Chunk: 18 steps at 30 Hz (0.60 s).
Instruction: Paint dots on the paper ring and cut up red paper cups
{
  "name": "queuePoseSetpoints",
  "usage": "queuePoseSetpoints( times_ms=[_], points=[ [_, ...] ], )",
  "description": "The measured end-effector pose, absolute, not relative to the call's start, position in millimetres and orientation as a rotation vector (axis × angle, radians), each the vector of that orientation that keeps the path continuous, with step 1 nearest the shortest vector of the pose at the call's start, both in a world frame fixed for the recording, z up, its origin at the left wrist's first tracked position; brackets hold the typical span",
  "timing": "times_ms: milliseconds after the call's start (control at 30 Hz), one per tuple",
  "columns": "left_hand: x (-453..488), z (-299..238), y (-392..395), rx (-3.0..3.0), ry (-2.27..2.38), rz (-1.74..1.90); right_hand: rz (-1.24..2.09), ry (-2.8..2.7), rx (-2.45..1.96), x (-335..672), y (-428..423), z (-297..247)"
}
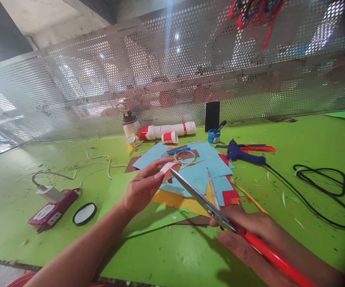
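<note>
Between the thumb and fingers of my left hand is a small red-and-white piece of paper cup. My right hand grips a pair of scissors with red handles, its fingers partly hidden behind them. The scissor blades look closed or nearly so, and their tips lie at the edge of the cup piece; whether they touch it I cannot tell. Below both hands spread sheets of light blue paper, yellow paper and green paper. A pen lies on the sheets behind the scissors.
Farther back are a paper cup, a row of stacked cups, a spray bottle and a blue jar. A blue glue gun trails a black cable on the right. A purple power strip stands left.
</note>
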State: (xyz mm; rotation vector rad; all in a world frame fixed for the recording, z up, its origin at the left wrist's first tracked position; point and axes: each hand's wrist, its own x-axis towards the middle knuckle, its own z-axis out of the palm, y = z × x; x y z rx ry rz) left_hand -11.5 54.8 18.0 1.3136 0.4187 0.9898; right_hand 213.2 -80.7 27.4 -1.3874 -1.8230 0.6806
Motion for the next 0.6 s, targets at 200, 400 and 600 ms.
queuePoseSetpoints(
  times_ms=[200, 400, 600],
  points=[
    [-13.8, 16.1, 55.4, 1.293, 0.4, 0.981, 0.795, -1.842, -1.354, 215.6, -78.1, 34.1],
    [-16.1, 18.0, 58.8, 1.263, 0.453, 1.005, 0.953, -1.856, -1.355, 218.2, -75.2, 32.2],
    [-16.2, 19.5, 61.3, 1.251, 0.433, 1.068, 1.295, -1.684, -1.388, 220.0, -77.5, 28.3]
  ],
)
